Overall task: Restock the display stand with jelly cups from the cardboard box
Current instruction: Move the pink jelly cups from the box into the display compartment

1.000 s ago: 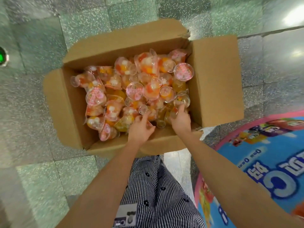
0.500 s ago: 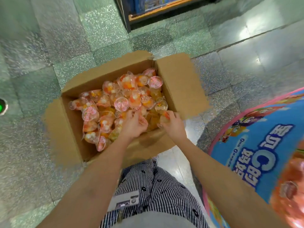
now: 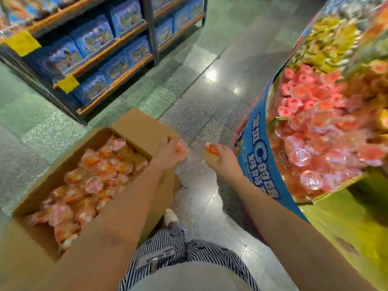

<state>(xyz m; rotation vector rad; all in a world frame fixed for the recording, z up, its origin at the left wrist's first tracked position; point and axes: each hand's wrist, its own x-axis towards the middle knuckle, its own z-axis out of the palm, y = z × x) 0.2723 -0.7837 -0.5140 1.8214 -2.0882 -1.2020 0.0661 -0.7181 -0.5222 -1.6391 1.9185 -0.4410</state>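
Observation:
An open cardboard box (image 3: 136, 124) on the floor at the left holds several clear jelly cups (image 3: 94, 171) with orange and pink fruit. My left hand (image 3: 170, 153) is lifted over the box's right flap and grips a pinkish jelly cup (image 3: 181, 146). My right hand (image 3: 222, 159) is over the floor between box and stand, holding a jelly cup with an orange-red top (image 3: 212, 153). The round display stand (image 3: 257, 156) with a blue printed wall rises at the right, its trays full of pink jelly cups (image 3: 310, 131).
A dark shelf unit (image 3: 117, 55) with blue boxed goods and yellow price tags stands at the back left. Shiny speckled floor tiles (image 3: 201, 106) run between shelf, box and stand. My striped clothing (image 3: 178, 253) is at the bottom centre.
Both hands have come up out of the box, each with a jelly cup, and moved right toward the stand. My view has swung up and right, so the stand's trays and the shelf show.

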